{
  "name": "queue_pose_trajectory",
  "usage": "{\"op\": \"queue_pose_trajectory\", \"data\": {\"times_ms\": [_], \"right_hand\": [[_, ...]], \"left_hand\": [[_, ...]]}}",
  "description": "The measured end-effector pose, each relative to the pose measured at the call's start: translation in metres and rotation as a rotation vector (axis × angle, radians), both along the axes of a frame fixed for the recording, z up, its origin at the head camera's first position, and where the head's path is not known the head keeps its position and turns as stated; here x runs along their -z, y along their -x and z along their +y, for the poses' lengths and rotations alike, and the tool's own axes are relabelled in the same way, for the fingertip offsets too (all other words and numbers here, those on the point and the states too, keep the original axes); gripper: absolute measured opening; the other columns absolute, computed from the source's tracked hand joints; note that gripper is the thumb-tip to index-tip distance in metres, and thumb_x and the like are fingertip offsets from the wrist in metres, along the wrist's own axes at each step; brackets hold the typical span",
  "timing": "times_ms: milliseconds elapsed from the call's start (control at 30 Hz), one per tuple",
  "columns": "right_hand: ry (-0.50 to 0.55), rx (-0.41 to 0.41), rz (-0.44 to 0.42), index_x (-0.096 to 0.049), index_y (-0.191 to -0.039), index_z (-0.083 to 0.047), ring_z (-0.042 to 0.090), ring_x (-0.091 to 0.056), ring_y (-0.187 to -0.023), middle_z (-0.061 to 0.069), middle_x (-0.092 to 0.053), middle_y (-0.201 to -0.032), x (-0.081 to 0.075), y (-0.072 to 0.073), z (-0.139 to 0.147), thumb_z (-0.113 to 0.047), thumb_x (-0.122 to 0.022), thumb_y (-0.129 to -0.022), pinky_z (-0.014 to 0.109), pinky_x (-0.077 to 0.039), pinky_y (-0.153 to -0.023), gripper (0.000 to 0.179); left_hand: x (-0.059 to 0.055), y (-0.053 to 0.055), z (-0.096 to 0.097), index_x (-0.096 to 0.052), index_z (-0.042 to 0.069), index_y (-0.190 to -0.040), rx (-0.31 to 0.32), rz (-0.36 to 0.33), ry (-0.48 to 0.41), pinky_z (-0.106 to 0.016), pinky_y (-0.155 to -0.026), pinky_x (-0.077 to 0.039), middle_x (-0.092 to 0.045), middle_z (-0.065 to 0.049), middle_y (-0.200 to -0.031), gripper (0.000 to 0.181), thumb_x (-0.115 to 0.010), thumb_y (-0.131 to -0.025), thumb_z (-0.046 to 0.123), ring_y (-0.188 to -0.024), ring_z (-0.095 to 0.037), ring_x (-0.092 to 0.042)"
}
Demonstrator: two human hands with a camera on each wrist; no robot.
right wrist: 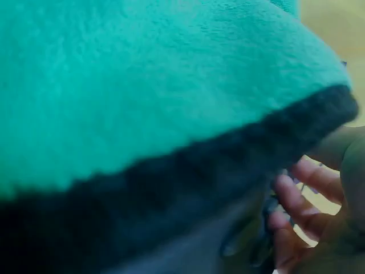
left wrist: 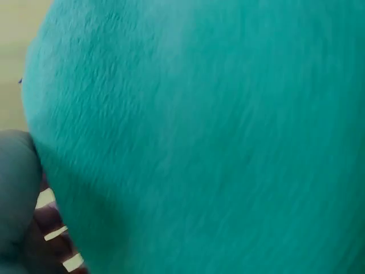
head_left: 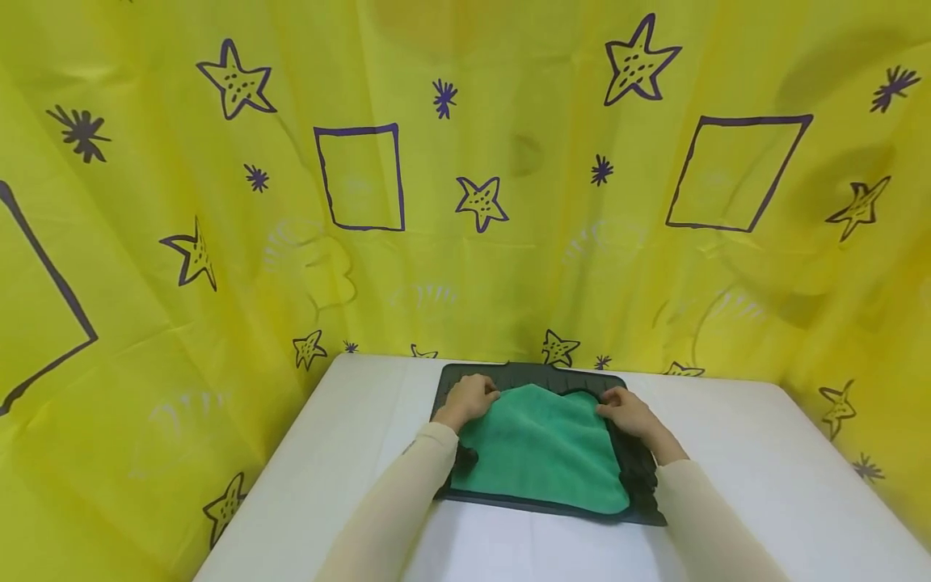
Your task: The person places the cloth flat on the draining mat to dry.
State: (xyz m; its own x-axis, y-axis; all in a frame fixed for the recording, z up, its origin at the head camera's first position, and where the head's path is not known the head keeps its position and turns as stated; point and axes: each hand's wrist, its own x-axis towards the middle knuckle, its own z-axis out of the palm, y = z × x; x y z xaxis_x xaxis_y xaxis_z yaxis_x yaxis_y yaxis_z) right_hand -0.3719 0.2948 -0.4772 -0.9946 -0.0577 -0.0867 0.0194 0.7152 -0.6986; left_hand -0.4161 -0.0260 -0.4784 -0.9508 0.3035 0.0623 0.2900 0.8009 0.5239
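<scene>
A green fuzzy cloth point(head_left: 541, 449) with a dark border spreads over a black ridged mat or tray point(head_left: 524, 374). My left hand point(head_left: 471, 398) pinches the cloth near its far left corner. At the far right corner, my right hand point(head_left: 631, 414) pinches the edge between thumb and fingers. In the left wrist view the cloth point(left wrist: 199, 137) covers most of the picture, and part of the hand shows at the lower left. The right wrist view shows the dark border point(right wrist: 188, 165) running up to my right thumb, with the other fingers spread below.
Dark objects lie at the mat's sides: a small one point(head_left: 466, 459) on the left, and a dark bunch point(head_left: 640, 478) on the right, their kinds unclear. A white table point(head_left: 735, 453) bears the mat. Yellow curtains point(head_left: 502, 275) with drawn stars stand around the table.
</scene>
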Motion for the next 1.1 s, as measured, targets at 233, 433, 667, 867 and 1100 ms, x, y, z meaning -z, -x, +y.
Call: {"op": "queue_pose_trajectory", "data": {"times_ms": [233,433,667,867,1100], "right_hand": [[-0.066,0.019,0.059,-0.059,-0.122,0.010,0.043,-0.057,-0.108,0.028,-0.064,-0.115,0.003,0.004,-0.002,-0.019,-0.060,-0.100,0.056,-0.047,-0.090,0.036],[-0.021,0.039,0.082,-0.061,-0.113,0.007,0.034,-0.057,-0.097,0.023,-0.064,-0.107,0.002,0.004,-0.001,-0.017,-0.058,-0.100,0.040,-0.046,-0.079,0.027],[0.064,0.062,0.068,-0.062,-0.108,0.004,0.029,-0.053,-0.096,0.022,-0.061,-0.112,-0.005,0.003,0.004,-0.020,-0.054,-0.103,0.033,-0.042,-0.076,0.026],[0.091,0.053,0.117,-0.062,-0.107,0.004,0.021,-0.052,-0.080,0.007,-0.060,-0.086,-0.011,0.004,0.011,-0.018,-0.054,-0.104,0.033,-0.042,-0.069,0.023],[0.123,0.019,0.152,-0.060,-0.109,0.004,0.023,-0.060,-0.078,0.007,-0.062,-0.077,-0.023,0.002,0.010,-0.019,-0.054,-0.105,0.033,-0.045,-0.068,0.024]], "left_hand": [[-0.002,-0.005,0.005,-0.075,0.010,-0.103,-0.006,0.008,-0.012,-0.048,-0.092,-0.051,-0.074,-0.007,-0.103,0.020,-0.069,-0.098,0.028,-0.094,-0.026,-0.067],[-0.006,-0.001,0.002,-0.071,0.009,-0.095,-0.009,-0.036,-0.137,-0.047,-0.091,-0.050,-0.070,-0.005,-0.097,0.012,-0.073,-0.094,0.021,-0.085,-0.020,-0.062],[-0.018,0.002,-0.013,-0.063,0.009,-0.098,0.057,-0.040,-0.279,-0.032,-0.073,-0.048,-0.067,-0.009,-0.102,0.015,-0.070,-0.097,0.022,-0.088,-0.019,-0.059],[-0.033,0.005,-0.019,-0.058,0.009,-0.102,0.098,-0.053,-0.315,-0.035,-0.078,-0.047,-0.066,-0.014,-0.112,0.013,-0.064,-0.102,0.021,-0.099,-0.028,-0.062],[-0.044,0.006,-0.025,-0.058,0.012,-0.110,0.051,-0.009,-0.260,-0.039,-0.077,-0.047,-0.066,-0.014,-0.119,0.010,-0.056,-0.106,0.020,-0.095,-0.029,-0.063]]}}
